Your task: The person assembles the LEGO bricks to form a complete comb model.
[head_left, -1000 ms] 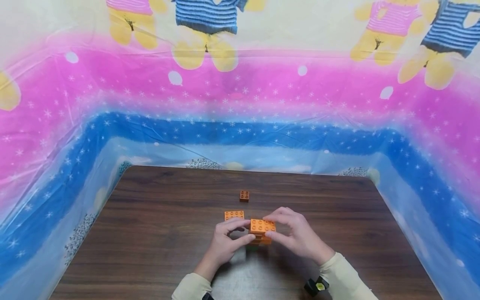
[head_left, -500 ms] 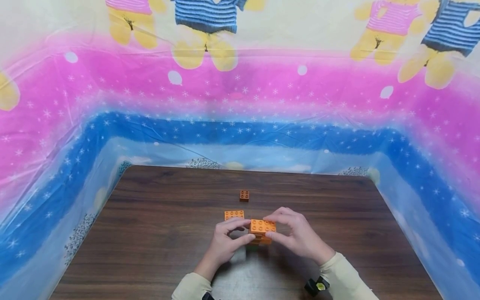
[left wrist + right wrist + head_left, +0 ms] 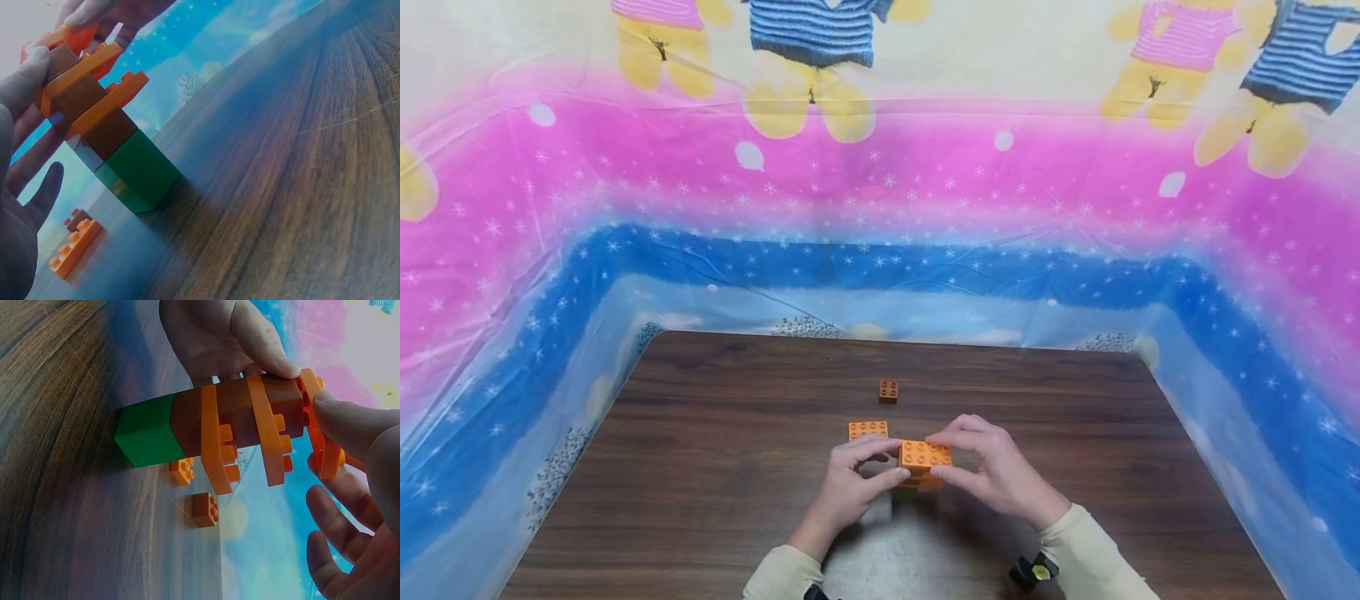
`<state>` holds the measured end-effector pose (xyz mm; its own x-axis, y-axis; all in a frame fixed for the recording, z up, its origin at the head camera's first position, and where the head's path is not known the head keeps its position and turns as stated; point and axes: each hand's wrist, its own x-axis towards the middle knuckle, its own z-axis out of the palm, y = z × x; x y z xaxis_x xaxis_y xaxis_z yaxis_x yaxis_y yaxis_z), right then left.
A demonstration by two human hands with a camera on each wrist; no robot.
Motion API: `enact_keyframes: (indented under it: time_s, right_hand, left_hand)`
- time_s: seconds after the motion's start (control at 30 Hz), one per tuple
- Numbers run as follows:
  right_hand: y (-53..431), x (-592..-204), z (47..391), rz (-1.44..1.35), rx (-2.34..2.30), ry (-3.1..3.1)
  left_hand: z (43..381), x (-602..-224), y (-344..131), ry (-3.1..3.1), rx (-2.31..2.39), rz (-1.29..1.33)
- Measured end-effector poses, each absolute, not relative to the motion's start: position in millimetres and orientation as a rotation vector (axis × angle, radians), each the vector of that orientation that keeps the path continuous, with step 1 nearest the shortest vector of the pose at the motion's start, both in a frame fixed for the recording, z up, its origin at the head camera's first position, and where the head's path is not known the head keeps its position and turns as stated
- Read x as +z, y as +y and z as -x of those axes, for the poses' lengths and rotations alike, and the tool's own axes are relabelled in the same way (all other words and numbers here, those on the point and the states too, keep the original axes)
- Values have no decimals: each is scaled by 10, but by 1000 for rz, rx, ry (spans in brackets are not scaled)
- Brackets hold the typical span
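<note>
A tower of toy building bricks stands on the table, a green brick (image 3: 150,434) at its foot. Brown bricks and thin orange plates alternate above that, the plates jutting out to one side. With thumb and fingers, my left hand (image 3: 842,490) grips the tower at its uppermost brown brick (image 3: 282,403). My right hand (image 3: 1000,471) pinches the top orange plate (image 3: 925,454) between thumb and fingers. In the right wrist view this plate sits slightly tilted at the brown brick's end, and some brown studs show beside it.
Just behind my left hand lies a loose orange plate (image 3: 868,430). Farther back on the dark wooden table (image 3: 737,392) is a small loose brown brick (image 3: 888,392). A patterned cloth (image 3: 865,267) hangs around the table's back and sides.
The top orange plate has tipped very slightly and shifted a little toward me in the head view. Both hands keep nearly the same place and grip.
</note>
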<state>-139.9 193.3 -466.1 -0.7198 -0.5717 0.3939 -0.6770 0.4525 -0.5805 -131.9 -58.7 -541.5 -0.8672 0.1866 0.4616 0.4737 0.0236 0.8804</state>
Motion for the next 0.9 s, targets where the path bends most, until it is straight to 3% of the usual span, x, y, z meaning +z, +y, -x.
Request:
enact_keyframes:
  time_s: [0.9]
  right_hand:
    - [1899,-4561,1411,-1116,989,-2628]
  left_hand:
    - [1316,-5391,-595,-2079,-1914,710]
